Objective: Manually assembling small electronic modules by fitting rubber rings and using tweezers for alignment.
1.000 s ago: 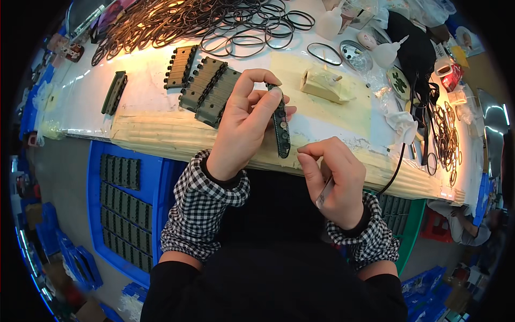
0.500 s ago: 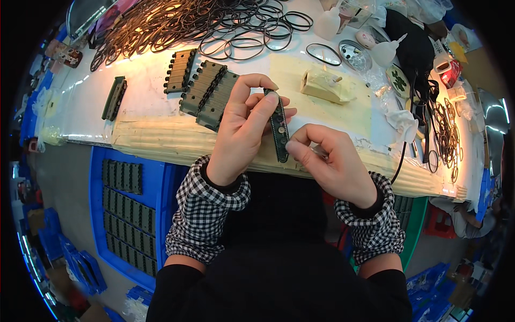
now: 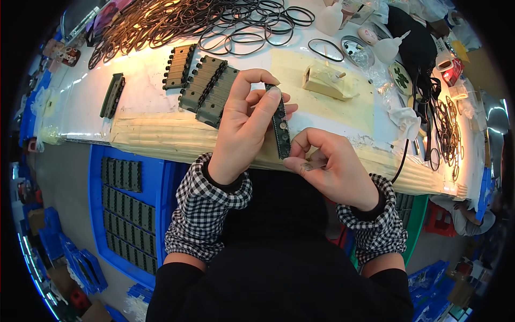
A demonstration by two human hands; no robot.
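Note:
My left hand [image 3: 248,115] pinches a narrow dark green strip-shaped part [image 3: 281,129] by its upper end. The strip stands steeply tilted, with round studs on its face and a thin black edging. Thumb and fingertips of my right hand [image 3: 333,161] are pressed together at the strip's lower end; what lies between them is too small to make out. Just left of my left hand lie more green strips [image 3: 206,94], side by side with black knobs along them. A smaller group [image 3: 178,66] sits behind, and a lone green part [image 3: 112,96] rests farther left.
Black rubber rings [image 3: 177,24] form a large pile at the back. A taped block with a peg [image 3: 327,81] stands right of my hands. Squeeze bottles [image 3: 387,51], bags and more rings [image 3: 448,129] crowd the right side. Below left, a blue tray [image 3: 96,214] holds rows of green strips.
My right fingertips have shifted slightly left, in against the strip's lower end. The left hand keeps its hold almost unmoved, with the strip turned a little.

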